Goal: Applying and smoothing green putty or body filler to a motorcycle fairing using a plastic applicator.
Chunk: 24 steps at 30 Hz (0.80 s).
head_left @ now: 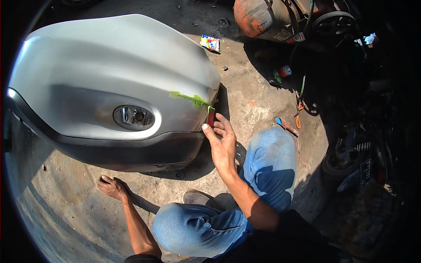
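A silver car bumper (79, 65) with a dark lower trim and a round-edged fog lamp (133, 117) fills the left and middle. Lime-green filler (195, 100) streaks across its right part. My right hand (221, 140) is closed on a small red spreader (210, 115), green along its top, at the bumper's right edge. My left hand (113, 188) is low over the ground below the bumper, fingers curled around something I cannot make out.
An orange compressor tank (250, 17) with a wheel stands at the top. A snack packet (210, 43), a can (285, 71), a hose and a blue-handled tool (287, 127) lie beside my bent knees. Dark motorcycle parts (359, 147) are at the right.
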{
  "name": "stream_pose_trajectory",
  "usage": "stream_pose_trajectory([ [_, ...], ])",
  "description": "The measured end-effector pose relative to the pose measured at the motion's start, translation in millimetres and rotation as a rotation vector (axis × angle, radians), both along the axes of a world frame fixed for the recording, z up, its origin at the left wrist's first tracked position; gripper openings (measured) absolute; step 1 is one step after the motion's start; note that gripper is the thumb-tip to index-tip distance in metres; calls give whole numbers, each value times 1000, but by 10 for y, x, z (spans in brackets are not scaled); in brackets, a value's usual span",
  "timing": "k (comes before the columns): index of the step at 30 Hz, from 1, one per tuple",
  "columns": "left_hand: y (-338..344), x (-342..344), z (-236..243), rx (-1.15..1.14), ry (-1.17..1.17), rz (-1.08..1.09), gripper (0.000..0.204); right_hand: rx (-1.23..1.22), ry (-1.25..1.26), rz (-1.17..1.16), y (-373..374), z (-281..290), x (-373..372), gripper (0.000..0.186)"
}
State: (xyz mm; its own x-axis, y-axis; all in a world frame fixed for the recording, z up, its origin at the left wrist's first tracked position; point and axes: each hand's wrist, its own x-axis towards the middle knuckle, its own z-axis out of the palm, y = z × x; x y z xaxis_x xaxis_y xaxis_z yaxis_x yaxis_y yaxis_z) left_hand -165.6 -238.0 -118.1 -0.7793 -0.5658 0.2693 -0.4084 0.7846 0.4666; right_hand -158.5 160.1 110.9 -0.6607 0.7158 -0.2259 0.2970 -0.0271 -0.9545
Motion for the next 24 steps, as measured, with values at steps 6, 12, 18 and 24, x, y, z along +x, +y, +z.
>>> stream_pose_trajectory([
  [6,-54,27,-44,-12,29,-10,51,106,31,74,-178,50,-115,47],
  [12,-53,29,-48,-16,32,-15,52,192,75,67,-238,22,-145,46],
  [18,-45,40,-56,-15,6,-13,54,209,75,58,-247,16,-200,47],
  [24,-68,45,-83,-12,-10,-25,57,294,18,58,-252,38,-240,46],
])
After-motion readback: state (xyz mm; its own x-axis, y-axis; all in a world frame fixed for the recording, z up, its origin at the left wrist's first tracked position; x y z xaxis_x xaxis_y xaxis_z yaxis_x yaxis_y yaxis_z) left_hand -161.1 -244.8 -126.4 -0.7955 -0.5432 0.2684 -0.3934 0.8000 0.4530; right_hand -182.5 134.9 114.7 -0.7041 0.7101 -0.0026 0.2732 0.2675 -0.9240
